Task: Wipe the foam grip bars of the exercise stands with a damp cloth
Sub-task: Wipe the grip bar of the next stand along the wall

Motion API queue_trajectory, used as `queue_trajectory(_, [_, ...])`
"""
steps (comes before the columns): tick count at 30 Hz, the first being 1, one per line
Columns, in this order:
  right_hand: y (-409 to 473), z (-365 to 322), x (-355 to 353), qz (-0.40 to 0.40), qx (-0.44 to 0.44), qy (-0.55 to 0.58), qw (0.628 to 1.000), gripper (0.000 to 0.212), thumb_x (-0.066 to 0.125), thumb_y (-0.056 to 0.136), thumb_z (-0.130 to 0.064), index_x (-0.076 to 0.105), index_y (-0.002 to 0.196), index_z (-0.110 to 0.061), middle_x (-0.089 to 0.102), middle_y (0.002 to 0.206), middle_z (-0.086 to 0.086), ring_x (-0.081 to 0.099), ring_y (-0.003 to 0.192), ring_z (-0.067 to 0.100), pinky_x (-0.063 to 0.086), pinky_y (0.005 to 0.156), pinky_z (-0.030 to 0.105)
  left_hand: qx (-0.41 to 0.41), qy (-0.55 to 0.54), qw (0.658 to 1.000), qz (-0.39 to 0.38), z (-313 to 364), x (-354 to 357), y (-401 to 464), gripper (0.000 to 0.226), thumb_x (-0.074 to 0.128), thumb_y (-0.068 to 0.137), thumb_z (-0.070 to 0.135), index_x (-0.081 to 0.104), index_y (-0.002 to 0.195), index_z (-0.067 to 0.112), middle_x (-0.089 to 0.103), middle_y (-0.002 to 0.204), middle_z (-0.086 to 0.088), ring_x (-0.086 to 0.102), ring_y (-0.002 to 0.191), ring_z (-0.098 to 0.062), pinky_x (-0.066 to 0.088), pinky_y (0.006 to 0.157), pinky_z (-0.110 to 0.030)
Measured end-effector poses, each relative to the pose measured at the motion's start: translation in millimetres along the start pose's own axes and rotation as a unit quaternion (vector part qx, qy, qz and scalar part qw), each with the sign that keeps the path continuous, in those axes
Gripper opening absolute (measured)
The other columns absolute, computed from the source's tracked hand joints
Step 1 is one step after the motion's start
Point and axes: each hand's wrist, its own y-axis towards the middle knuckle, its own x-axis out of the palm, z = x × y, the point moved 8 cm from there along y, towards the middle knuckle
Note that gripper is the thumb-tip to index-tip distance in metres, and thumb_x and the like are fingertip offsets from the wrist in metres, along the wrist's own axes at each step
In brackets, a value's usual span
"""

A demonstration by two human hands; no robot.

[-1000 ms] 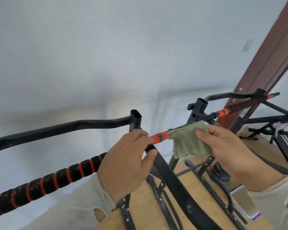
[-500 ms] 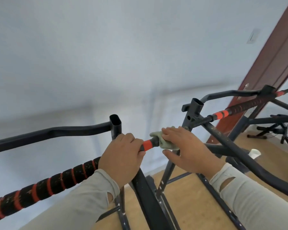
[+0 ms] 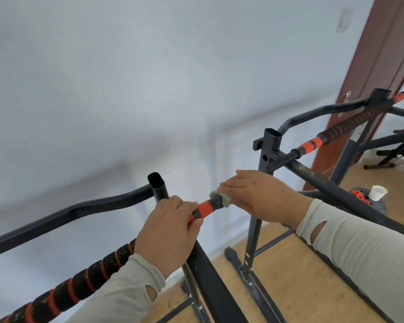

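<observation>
Beyond the second stand [image 3: 269, 173], a white cup [image 3: 377, 192] sits, seemingly on weights [image 3: 359, 195].

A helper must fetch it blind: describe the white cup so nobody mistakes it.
Start at the reddish-brown door on the right and drop to the wooden floor at its foot. There a small white cup stands upright beside red pieces, the only white thing among black stand bars.

Green cloth [image 3: 220, 199] wraps black-orange foam bar's [image 3: 79, 285] end.
</observation>
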Motion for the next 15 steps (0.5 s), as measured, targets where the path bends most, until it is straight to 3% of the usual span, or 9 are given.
queue_trajectory(3, [-3.3,27.3,-6.0,-0.033,0.037,-0.01,0.999,0.031,0.048,0.1,-0.032,0.07,0.12,-0.023,0.073,0.114,-0.009,0.067,0.101,0.019,0.052,0.099,0.044,0.0,-0.004,1.0,0.013,1.1,-1.0,0.2,0.036,0.049,0.097,0.049,0.063,0.123,0.029,0.055,0.098,0.011,0.048,0.089,-0.012,0.047,0.092,-0.029])
queue_trajectory(6, [-12.4,65.3,-17.0,-0.098,0.146,-0.006,0.984,0.018,0.045,0.103,-0.03,0.062,0.095,-0.031,0.066,0.091,-0.016,0.06,0.088,0.015,0.051,0.086,0.035,0.0,0.0,1.0,0.021,1.3,-1.7,0.7,0.035,0.051,0.097,0.049,0.064,0.122,0.028,0.057,0.097,0.011,0.051,0.089,-0.014,0.05,0.09,-0.031])
queue_trajectory(9, [-5.5,52.3,-25.5,-0.061,0.156,0.009,0.986,0.03,0.042,0.103,-0.027,0.056,0.079,-0.037,0.058,0.071,-0.013,0.054,0.073,0.013,0.045,0.09,0.03,0.0,-0.005,1.0,0.018,0.7,-0.7,0.9,0.037,0.049,0.097,0.05,0.063,0.124,0.029,0.057,0.099,0.011,0.051,0.091,-0.013,0.048,0.092,-0.03])
queue_trajectory(11, [9.2,18.8,-20.8,-0.023,0.121,0.04,0.992,0.032,0.04,0.101,-0.025,0.062,0.085,-0.04,0.057,0.068,-0.013,0.053,0.067,0.013,0.044,0.095,0.033,0.001,-0.006,1.0,0.015,0.0,-0.1,1.1,0.037,0.049,0.097,0.051,0.062,0.124,0.03,0.056,0.099,0.012,0.051,0.092,-0.013,0.048,0.092,-0.029])
queue_trajectory(14, [15.6,-22.0,-9.7,0.03,0.048,0.094,0.994,0.019,0.051,0.099,-0.018,0.067,0.1,-0.026,0.067,0.083,-0.007,0.058,0.074,0.018,0.05,0.087,0.038,0.005,-0.003,1.0,0.014,0.2,0.2,1.3,0.036,0.049,0.097,0.051,0.061,0.123,0.03,0.056,0.098,0.012,0.049,0.09,-0.012,0.048,0.092,-0.029])
queue_trajectory(15, [11.0,-18.2,-8.1,0.036,0.037,0.089,0.995,0.019,0.05,0.099,-0.019,0.068,0.103,-0.024,0.069,0.09,-0.006,0.061,0.08,0.019,0.05,0.091,0.04,0.005,-0.005,1.0,0.011,0.6,0.7,1.5,0.036,0.049,0.097,0.051,0.061,0.124,0.031,0.055,0.099,0.012,0.049,0.09,-0.011,0.047,0.092,-0.029])
